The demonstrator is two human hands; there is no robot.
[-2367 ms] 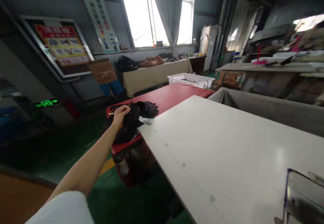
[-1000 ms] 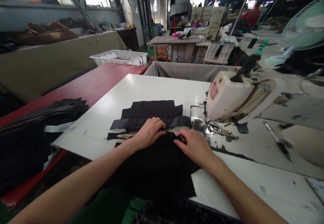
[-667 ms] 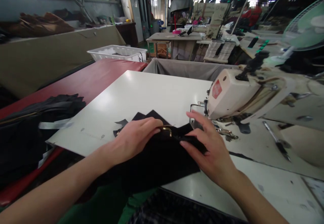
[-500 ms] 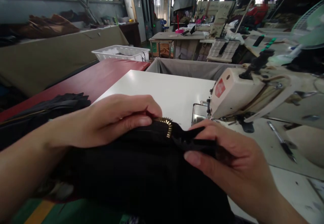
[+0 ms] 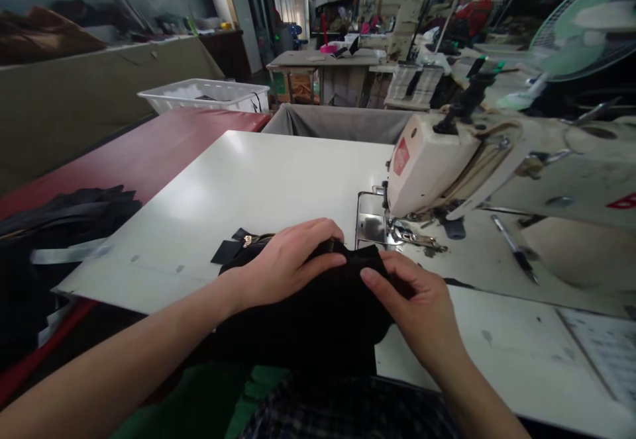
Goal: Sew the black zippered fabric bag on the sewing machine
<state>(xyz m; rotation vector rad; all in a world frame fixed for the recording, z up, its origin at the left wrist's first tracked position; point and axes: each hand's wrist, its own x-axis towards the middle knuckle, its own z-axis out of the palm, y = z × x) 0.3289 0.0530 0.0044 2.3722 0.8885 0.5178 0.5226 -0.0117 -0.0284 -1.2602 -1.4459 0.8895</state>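
Black fabric piece [image 5: 308, 326], head view: lies in front and to the left of the sewing machine [image 5: 432, 161], on the person's side, over the white table [image 5: 258, 174]. Zipped edge is its long axis, running roughly crosswise; right end points toward the sewing machine, left end with gold zipper pull [image 5: 248, 241] points away from it. Middle of zipper hidden under fingers. Body of cloth spreads from that edge toward the person, away from the sewing machine; far lower extent too dark to tell.

Left hand [image 5: 293, 257]: narrow pinch on the upper edge, thumb on near side, fingers over the top. Right hand [image 5: 412, 287]: nearer the sewing machine, thumb and forefinger closed on the right end of the edge, cloth bunched slightly between both hands.

Around the sewing machine: pen [image 5: 514, 247] lies under its arm; black fabric pile [image 5: 74, 220] well to its left on the red table [image 5: 163, 138]; white basket [image 5: 163, 101] behind and left; grey cloth-lined bin [image 5: 348, 114] just behind and left; green fan [image 5: 581, 28] behind and right.
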